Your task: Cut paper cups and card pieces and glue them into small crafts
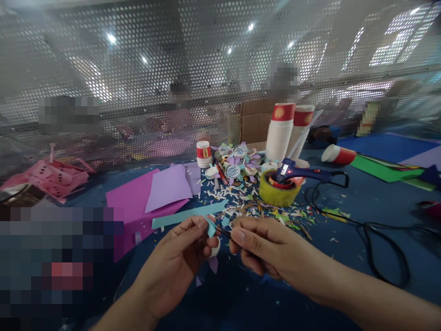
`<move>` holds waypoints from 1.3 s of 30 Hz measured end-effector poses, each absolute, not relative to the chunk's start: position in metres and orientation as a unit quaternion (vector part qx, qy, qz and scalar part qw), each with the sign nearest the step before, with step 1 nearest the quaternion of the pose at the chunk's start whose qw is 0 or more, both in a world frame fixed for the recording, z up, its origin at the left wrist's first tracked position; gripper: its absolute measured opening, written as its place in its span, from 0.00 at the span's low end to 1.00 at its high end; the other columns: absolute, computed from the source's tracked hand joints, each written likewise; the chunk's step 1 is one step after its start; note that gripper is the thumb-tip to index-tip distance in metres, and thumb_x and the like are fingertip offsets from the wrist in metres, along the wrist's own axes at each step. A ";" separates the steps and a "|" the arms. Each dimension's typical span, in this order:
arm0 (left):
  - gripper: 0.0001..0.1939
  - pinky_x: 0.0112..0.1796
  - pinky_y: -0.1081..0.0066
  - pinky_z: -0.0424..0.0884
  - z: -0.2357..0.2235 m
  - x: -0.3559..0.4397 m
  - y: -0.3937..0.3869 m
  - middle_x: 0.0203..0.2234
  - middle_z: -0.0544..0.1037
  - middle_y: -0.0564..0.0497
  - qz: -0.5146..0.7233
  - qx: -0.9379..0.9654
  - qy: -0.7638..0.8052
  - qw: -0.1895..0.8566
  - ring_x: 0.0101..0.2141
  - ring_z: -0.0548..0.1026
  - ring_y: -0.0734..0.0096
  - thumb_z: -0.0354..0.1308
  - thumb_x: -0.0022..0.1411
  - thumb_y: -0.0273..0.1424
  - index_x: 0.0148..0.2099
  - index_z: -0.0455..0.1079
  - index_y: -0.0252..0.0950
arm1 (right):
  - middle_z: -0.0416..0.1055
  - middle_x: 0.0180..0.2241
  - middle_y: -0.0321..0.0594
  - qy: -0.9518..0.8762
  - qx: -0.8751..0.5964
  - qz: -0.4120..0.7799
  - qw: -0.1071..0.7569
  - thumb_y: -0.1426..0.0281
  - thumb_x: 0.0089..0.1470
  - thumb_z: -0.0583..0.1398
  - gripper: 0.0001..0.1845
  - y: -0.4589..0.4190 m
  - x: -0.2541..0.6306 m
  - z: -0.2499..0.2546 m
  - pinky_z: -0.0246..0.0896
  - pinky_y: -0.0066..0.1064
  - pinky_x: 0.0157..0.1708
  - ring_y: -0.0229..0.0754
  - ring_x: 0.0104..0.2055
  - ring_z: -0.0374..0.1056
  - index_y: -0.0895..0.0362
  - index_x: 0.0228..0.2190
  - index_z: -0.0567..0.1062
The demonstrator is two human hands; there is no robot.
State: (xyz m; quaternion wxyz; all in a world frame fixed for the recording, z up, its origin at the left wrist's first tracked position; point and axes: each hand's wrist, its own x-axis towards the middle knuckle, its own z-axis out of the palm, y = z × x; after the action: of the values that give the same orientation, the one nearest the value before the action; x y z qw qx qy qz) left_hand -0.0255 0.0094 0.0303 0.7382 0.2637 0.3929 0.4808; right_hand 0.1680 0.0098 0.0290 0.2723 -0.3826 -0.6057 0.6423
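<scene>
My left hand (186,246) pinches a small light-blue paper piece (211,228) between thumb and fingertips. Closed around dark-handled scissors (224,231), my right hand (263,243) has their thin blades at that paper; its fingers cover most of the handles. Partly behind my left fingers, a small white disc (215,247) with purple paper bits shows on the blue table. A long light-blue paper strip (189,214) lies just beyond my left hand. Farther back is a pile of paper turtle-like pieces (233,172) with patterned round tops.
A blue glue gun (303,173) rests on a yellow tape roll (279,195), its black cord (370,250) looping at right. Stacked paper cups (278,138) stand behind. Paper scraps (241,200) litter the middle. Purple sheets (168,188) lie left; a perforated metal screen (144,92) closes the back.
</scene>
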 end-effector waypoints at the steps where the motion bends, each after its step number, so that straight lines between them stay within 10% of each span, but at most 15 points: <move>1: 0.08 0.27 0.80 0.72 0.030 -0.026 0.009 0.23 0.73 0.55 0.480 0.266 0.392 0.738 0.25 0.75 0.78 0.71 0.50 0.26 0.32 0.76 0.30 | 0.60 0.18 0.29 -0.608 -0.381 0.641 0.274 0.54 0.64 0.52 0.21 0.010 0.168 0.029 0.40 0.22 0.15 0.28 0.16 0.48 0.58 0.31 0.70; 13: 0.05 0.31 0.80 0.71 0.027 -0.026 0.010 0.24 0.76 0.54 0.460 0.355 0.374 0.723 0.28 0.74 0.78 0.66 0.57 0.31 0.34 0.76 0.34 | 0.60 0.17 0.28 -0.611 -0.367 0.639 0.289 0.54 0.64 0.52 0.21 0.009 0.168 0.029 0.41 0.21 0.15 0.28 0.16 0.48 0.57 0.31 0.69; 23: 0.07 0.31 0.76 0.71 0.025 -0.028 -0.006 0.26 0.78 0.55 0.419 0.659 0.494 0.382 0.28 0.76 0.73 0.57 0.65 0.34 0.41 0.75 0.41 | 0.59 0.17 0.28 -0.621 -0.367 0.631 0.286 0.55 0.64 0.53 0.19 0.009 0.166 0.025 0.41 0.22 0.15 0.28 0.16 0.48 0.56 0.29 0.68; 39: 0.10 0.29 0.75 0.69 0.026 -0.023 -0.007 0.24 0.77 0.54 0.383 0.684 0.521 0.338 0.26 0.75 0.73 0.54 0.65 0.37 0.35 0.74 0.39 | 0.54 0.15 0.26 -0.597 -0.379 0.630 0.321 0.56 0.64 0.53 0.20 0.006 0.160 0.023 0.39 0.25 0.17 0.30 0.17 0.45 0.57 0.27 0.67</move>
State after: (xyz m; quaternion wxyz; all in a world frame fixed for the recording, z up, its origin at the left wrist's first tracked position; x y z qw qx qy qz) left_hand -0.0227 -0.0065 0.0264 0.3377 0.6839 0.5210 0.3830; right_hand 0.1600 0.0062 0.0231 0.3210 -0.3792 -0.5972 0.6297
